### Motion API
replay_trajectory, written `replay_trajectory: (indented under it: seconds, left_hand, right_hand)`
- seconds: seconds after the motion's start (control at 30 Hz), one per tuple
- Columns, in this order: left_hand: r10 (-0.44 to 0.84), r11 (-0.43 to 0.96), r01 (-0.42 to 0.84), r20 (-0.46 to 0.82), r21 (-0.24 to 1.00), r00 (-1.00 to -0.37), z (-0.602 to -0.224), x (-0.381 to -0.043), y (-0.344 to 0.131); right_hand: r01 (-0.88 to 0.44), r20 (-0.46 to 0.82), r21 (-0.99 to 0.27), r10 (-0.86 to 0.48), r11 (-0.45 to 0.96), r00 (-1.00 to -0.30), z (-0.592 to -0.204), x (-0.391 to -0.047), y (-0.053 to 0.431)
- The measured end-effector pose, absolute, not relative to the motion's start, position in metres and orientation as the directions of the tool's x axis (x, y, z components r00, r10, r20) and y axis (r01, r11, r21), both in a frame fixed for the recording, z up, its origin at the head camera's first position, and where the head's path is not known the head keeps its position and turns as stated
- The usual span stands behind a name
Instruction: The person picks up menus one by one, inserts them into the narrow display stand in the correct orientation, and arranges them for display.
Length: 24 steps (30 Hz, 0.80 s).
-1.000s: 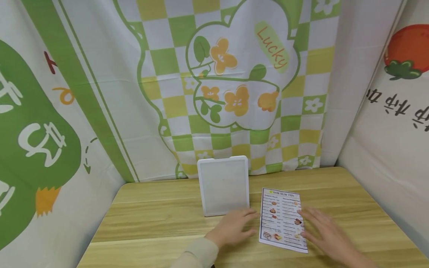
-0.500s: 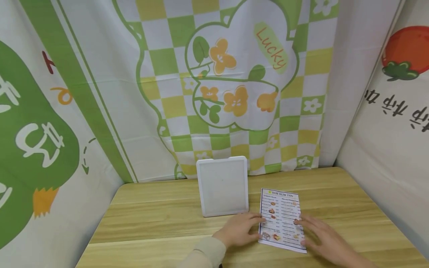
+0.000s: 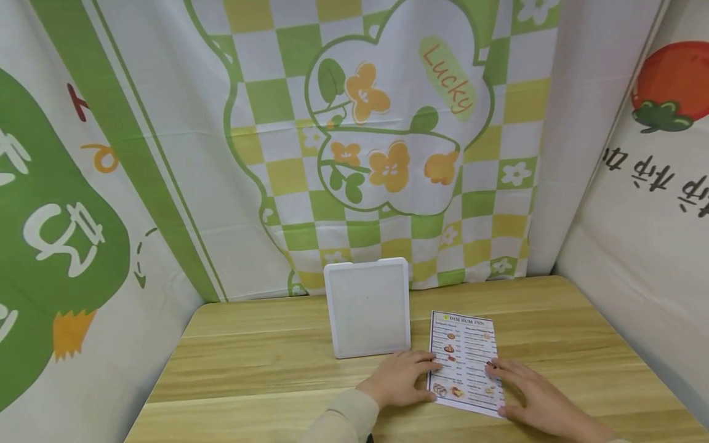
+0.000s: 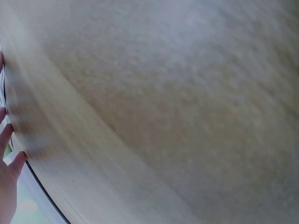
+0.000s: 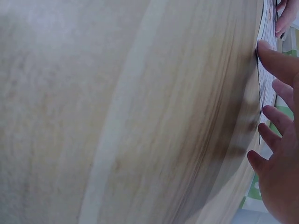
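A printed menu sheet [image 3: 465, 363] headed "DIM SUM INN" lies flat on the wooden table, with small food pictures and columns of text. At its left edge my left hand [image 3: 399, 378] touches the paper with its fingertips and thumb. My right hand [image 3: 532, 394] rests on the right edge in the same way, fingers spread and fairly straight. Behind the left hand stands a white-framed board [image 3: 368, 307] with a blank pale face. The right wrist view shows the right hand [image 5: 278, 154] beside the paper's edge; the left wrist view catches only part of the left hand [image 4: 8, 182].
The wood-grain table [image 3: 249, 369] reaches back to a green and yellow checked cloth [image 3: 304, 215] with flowers and the word "Lucky". Printed cloth panels hang at the left [image 3: 55, 258] and right [image 3: 642, 246].
My left hand has moved right onto the menu's left edge. My right hand has shifted slightly and settled on the right edge. The menu and board look unmoved.
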State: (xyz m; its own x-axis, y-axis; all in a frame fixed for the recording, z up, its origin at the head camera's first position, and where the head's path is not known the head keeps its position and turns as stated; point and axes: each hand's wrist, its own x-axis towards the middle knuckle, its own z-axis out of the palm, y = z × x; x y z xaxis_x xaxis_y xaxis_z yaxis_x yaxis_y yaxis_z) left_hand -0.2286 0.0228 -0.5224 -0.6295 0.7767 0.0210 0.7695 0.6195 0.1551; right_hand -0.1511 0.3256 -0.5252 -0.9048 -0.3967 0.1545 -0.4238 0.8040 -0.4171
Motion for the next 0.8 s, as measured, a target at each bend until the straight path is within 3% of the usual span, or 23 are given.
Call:
replay_trajectory:
  seconds: [0.8]
  left_hand:
    - [0.764,0.633,0.762,0.049,0.138,-0.644,-0.5209,-0.2233,0.0258]
  right_hand:
    - [-0.283,0.138,-0.355,-0.249,0.891,-0.959,-0.5251,-0.1505,0.3186]
